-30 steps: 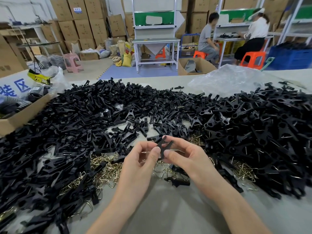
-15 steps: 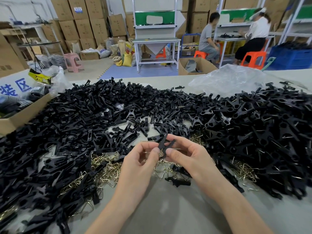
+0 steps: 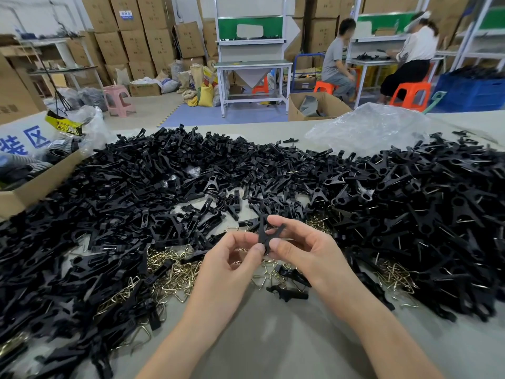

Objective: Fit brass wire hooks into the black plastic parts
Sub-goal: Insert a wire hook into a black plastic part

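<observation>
1. A pale grey desk [image 3: 259, 346] carries everything. Its near middle strip lies bare under the forearms.
2. A wide heap of loose black plastic parts [image 3: 131, 192] is spread over the left and far side of the desk. A second heap of black clips with wire showing [image 3: 426, 214] is piled on the right, and these are judged to be finished pieces.
3. A scatter of thin brass wire hooks [image 3: 175, 274] lies just left of the hands, partly buried under the left heap.
4. The left hand [image 3: 232, 261] and the right hand [image 3: 303, 250] are brought together above the near middle of the desk.
5. One small forked black plastic part [image 3: 265, 236] is held between them, clear of the desk. The left grip is a narrow pinch of thumb and forefinger on its lower end. The right grip is closed on its right side by thumb and fingers.
6. Whether a hook is already seated in the held part cannot be told, as no brass is plainly seen on it. The step in hand is judged to be the fitting of this one piece. If the hook is seated, release onto the right heap is called for next. If not, a hook must be picked from the scatter.
</observation>
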### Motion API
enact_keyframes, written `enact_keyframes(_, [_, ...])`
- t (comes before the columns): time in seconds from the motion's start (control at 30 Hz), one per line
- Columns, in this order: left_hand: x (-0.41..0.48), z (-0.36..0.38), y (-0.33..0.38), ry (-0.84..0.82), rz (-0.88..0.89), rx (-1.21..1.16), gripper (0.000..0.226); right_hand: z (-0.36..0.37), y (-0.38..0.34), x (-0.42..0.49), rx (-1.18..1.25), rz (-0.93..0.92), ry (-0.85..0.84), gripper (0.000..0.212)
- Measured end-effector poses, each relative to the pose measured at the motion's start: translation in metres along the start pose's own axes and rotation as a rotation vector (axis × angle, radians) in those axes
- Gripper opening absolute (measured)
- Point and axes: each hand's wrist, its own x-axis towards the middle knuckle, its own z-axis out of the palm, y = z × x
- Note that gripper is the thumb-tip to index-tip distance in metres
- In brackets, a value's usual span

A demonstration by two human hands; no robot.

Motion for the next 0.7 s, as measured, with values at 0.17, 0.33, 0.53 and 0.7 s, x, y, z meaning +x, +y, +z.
enact_keyframes(0.17, [-0.002, 0.0, 0.004, -0.015, 0.051, 0.076, 0.015, 0.0, 0.0, 0.001, 0.014, -0.009, 0.004, 0.029])
enact_keyframes(0.33, [-0.004, 0.003, 0.006, -0.002, 0.115, 0.133, 0.019, 0.001, 0.003, 0.0, 0.041, 0.005, -0.049, 0.028])
enact_keyframes(0.53, [-0.004, 0.001, 0.003, 0.028, 0.168, 0.287, 0.024, 0.004, 0.007, 0.0, -0.079, -0.04, -0.054, 0.031])
enact_keyframes(0.7, [0.002, -0.015, -0.002, -0.039, 0.298, 0.78, 0.019, -0.001, 0.009, 0.004, -0.079, -0.096, 0.12, 0.023])
